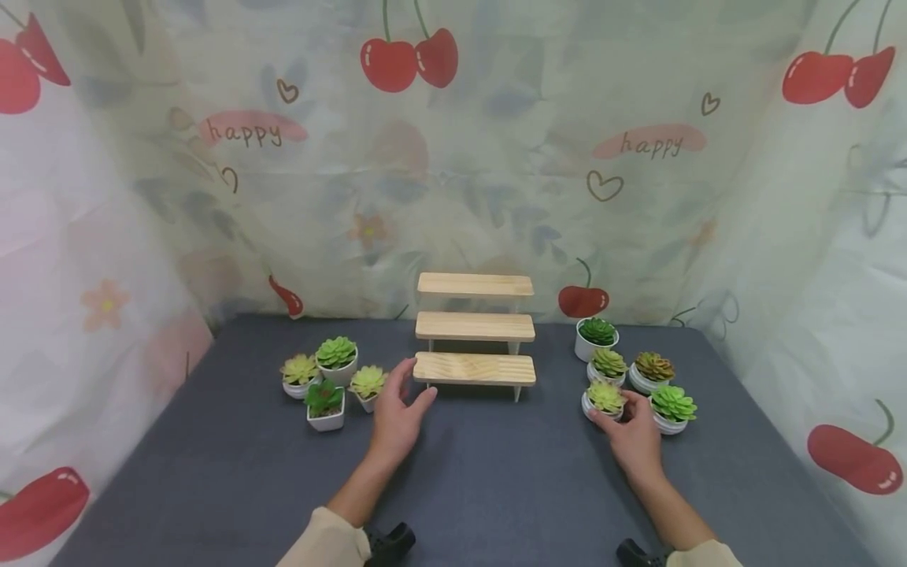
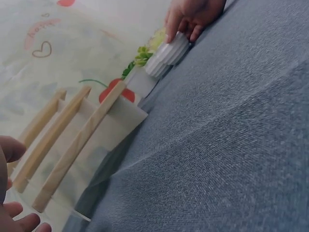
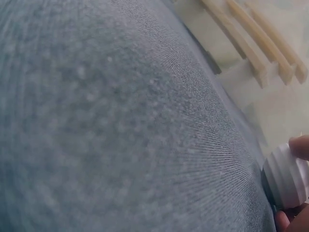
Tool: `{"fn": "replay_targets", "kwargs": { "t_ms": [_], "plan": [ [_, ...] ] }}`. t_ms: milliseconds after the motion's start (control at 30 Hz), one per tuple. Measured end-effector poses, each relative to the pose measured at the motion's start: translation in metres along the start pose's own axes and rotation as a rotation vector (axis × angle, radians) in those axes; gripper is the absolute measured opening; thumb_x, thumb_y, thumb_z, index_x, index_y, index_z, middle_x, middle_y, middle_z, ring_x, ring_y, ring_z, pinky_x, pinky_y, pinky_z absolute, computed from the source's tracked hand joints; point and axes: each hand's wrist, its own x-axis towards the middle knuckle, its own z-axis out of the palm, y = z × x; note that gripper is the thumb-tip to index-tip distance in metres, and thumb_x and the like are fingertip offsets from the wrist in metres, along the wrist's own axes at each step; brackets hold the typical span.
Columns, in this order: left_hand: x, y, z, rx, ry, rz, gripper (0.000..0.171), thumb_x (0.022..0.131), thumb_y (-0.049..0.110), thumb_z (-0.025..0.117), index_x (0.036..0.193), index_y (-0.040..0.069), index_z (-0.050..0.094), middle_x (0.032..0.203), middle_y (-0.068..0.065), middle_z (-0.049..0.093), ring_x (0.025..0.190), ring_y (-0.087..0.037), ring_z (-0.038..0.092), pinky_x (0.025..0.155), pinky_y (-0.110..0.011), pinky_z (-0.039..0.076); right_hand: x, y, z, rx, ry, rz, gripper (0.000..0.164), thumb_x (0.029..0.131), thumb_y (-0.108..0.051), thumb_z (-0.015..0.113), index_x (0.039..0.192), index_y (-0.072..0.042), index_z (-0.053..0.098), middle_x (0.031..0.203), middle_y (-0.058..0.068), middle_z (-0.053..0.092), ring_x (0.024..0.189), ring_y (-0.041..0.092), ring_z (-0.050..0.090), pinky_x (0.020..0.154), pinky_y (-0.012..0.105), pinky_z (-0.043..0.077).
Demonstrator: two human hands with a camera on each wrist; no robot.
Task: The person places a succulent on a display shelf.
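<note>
My right hand (image 1: pixel 635 441) pinches a small potted succulent (image 1: pixel 604 398) with pale yellow-green leaves, at the front left of the right-hand group. In the right wrist view its ribbed white pot (image 3: pixel 286 178) sits between thumb and fingers, low over the dark cloth. The left hand (image 1: pixel 398 417), fingers loosely spread and holding nothing, is beside the left end of the lowest board of a three-step wooden stand (image 1: pixel 475 368). Close to its outer side is a light green succulent (image 1: pixel 368 383) in a white pot, partly hidden by the hand.
More potted succulents stand at the left, among them one in a square white pot (image 1: pixel 326 419). On the right, others surround my right hand, including a bright green one (image 1: pixel 673 403) and a reddish-brown one (image 1: pixel 653 367). A printed curtain (image 1: pixel 482 213) hangs behind the dark table (image 1: pixel 496 488).
</note>
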Motion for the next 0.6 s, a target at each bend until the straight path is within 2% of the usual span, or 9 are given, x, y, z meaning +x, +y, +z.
{"fn": "replay_targets", "kwargs": {
  "t_ms": [133, 433, 600],
  "plan": [
    [0.002, -0.004, 0.004, -0.012, -0.01, -0.01, 0.057, 0.089, 0.007, 0.07, 0.14, 0.0, 0.047, 0.144, -0.02, 0.043, 0.134, -0.036, 0.039, 0.105, -0.054, 0.036, 0.0, 0.0, 0.0, -0.007, 0.003, 0.014, 0.069, 0.085, -0.018, 0.076, 0.135, 0.009, 0.038, 0.132, 0.029, 0.045, 0.126, 0.042, 0.042, 0.103, 0.053, 0.034],
    [0.005, -0.01, 0.005, -0.005, 0.018, -0.033, 0.057, 0.089, 0.007, 0.069, 0.141, 0.001, 0.046, 0.138, -0.021, 0.048, 0.126, -0.037, 0.046, 0.102, -0.052, 0.04, -0.005, 0.0, 0.003, -0.009, 0.003, 0.007, 0.064, 0.083, -0.016, 0.076, 0.132, 0.006, 0.041, 0.128, 0.025, 0.048, 0.12, 0.038, 0.047, 0.097, 0.05, 0.039],
    [0.01, -0.011, 0.007, 0.005, 0.03, -0.064, 0.057, 0.091, 0.012, 0.068, 0.142, 0.002, 0.045, 0.139, -0.02, 0.048, 0.125, -0.037, 0.048, 0.1, -0.051, 0.042, -0.012, -0.003, 0.002, -0.015, -0.02, 0.03, 0.066, 0.084, -0.019, 0.076, 0.133, 0.004, 0.039, 0.132, 0.028, 0.049, 0.123, 0.038, 0.046, 0.099, 0.051, 0.037]
  ]
}}
